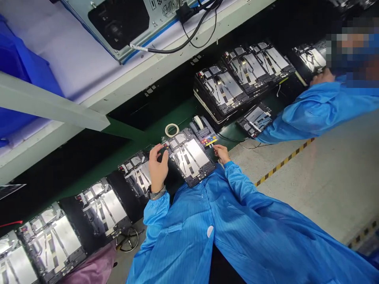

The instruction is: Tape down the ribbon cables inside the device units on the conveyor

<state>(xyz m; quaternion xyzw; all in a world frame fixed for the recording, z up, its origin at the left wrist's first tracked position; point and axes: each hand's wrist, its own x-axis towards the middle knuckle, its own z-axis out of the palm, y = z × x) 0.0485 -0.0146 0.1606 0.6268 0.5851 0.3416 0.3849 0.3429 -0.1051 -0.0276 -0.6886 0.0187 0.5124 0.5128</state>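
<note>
An open tablet [191, 157] with its back off, showing silver shielding and cables, lies on the dark green belt in front of me. My left hand [158, 167] curls around the tablet's left top corner, fingers closed on its edge. My right hand [221, 153] sits at the tablet's right side, fingers pinched on a small white piece I cannot make out. That hand is just below a small grey box with coloured buttons [205, 135].
A tape roll [172, 129] lies behind the tablet. More open tablets [102, 207] line the belt to the left, and stacks of them [222, 90] stand further right. A co-worker's blue sleeve [314, 110] and hand [322, 77] reach over those. A computer case [124, 23] hangs above.
</note>
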